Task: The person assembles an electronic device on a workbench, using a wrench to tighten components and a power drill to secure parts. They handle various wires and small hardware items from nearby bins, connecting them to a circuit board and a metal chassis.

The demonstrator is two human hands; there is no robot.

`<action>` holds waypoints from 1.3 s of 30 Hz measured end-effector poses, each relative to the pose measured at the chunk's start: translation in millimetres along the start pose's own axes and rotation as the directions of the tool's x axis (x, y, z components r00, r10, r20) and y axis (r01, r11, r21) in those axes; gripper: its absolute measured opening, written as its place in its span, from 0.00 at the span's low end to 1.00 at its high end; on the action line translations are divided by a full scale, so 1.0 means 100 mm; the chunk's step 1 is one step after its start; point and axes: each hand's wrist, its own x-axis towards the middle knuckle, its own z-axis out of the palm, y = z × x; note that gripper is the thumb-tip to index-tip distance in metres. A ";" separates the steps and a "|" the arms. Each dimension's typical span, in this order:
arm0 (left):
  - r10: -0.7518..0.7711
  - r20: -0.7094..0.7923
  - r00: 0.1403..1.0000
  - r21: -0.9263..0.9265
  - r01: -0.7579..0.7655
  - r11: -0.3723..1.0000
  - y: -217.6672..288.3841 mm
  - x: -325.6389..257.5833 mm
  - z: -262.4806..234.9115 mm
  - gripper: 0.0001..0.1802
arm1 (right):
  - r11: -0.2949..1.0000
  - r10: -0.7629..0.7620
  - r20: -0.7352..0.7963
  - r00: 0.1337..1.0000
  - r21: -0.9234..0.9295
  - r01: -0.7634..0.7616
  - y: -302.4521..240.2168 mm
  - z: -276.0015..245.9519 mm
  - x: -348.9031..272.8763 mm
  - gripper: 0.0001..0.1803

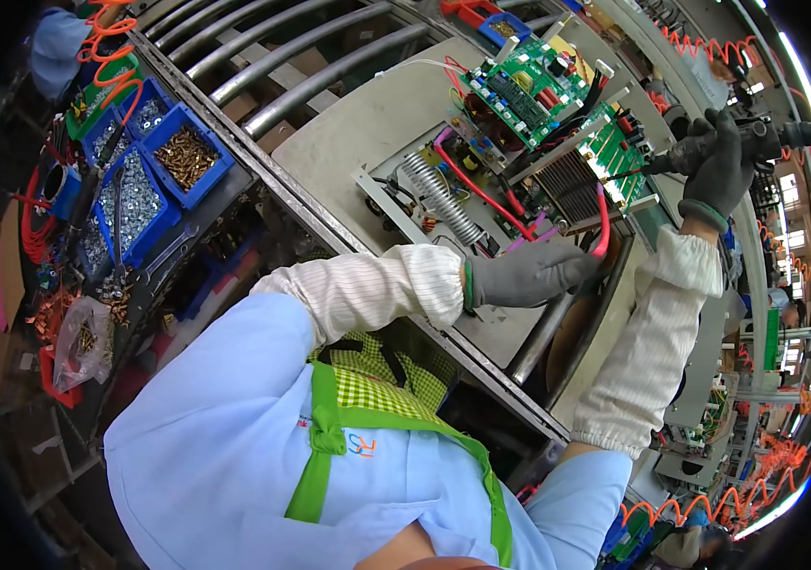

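Observation:
My left hand [534, 274], in a grey glove, is closed at the near side of an open electronic unit. Its fingertips pinch a thick red cable [603, 228], which rises toward the dark finned block [572, 186]. My right hand [717, 166], gloved too, is wrapped round a black power screwdriver [752, 142] lying almost level. The driver's thin bit points left, its tip by the block near the cable's upper end; whether it touches a screw is too small to tell. Green circuit boards [536, 93], a silvery coil [443, 199] and another red cable [481, 183] belong to the unit.
The unit sits on a grey board [329, 133] over a metal roller conveyor [301, 90]. To the left, blue bins [187, 157] hold brass screws and silvery hardware, with a wrench [172, 249] and a plastic bag [82, 342] nearby. Coiled orange hoses [106, 47] hang around.

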 end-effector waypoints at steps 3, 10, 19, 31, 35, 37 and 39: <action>0.060 0.025 0.998 0.036 -0.061 0.998 -0.08 -0.03 -0.04 0.30 | 1.000 0.015 0.024 1.000 -0.009 -0.015 0.04 -0.08 0.04 0.16; 0.098 0.038 0.995 0.122 -0.102 0.987 -0.38 -0.11 -0.07 0.29 | 0.999 0.030 0.059 0.998 -0.043 -0.028 0.04 -0.05 0.05 0.17; 0.070 -0.012 0.997 0.039 -0.069 0.997 -0.27 -0.13 -0.01 0.30 | 0.999 0.043 0.026 0.999 -0.013 -0.042 0.05 -0.09 0.06 0.18; 0.154 -0.065 0.986 0.089 -0.148 0.985 -0.34 -0.12 0.03 0.30 | 0.995 0.097 0.069 0.993 -0.010 -0.096 0.00 -0.06 0.05 0.16; 0.138 -0.038 0.990 0.118 -0.132 0.984 -0.41 -0.11 0.03 0.30 | 0.996 0.083 0.069 0.994 -0.032 -0.081 0.03 -0.12 0.13 0.15; 0.097 0.001 0.995 0.154 -0.096 0.983 -0.45 -0.08 -0.02 0.29 | 0.997 0.057 0.059 0.997 -0.060 -0.054 -0.01 -0.05 0.16 0.15; 0.189 -0.051 0.981 0.278 -0.168 0.946 -0.47 -0.14 -0.05 0.28 | 0.996 0.072 0.033 0.997 -0.059 -0.070 -0.19 -0.08 0.10 0.15</action>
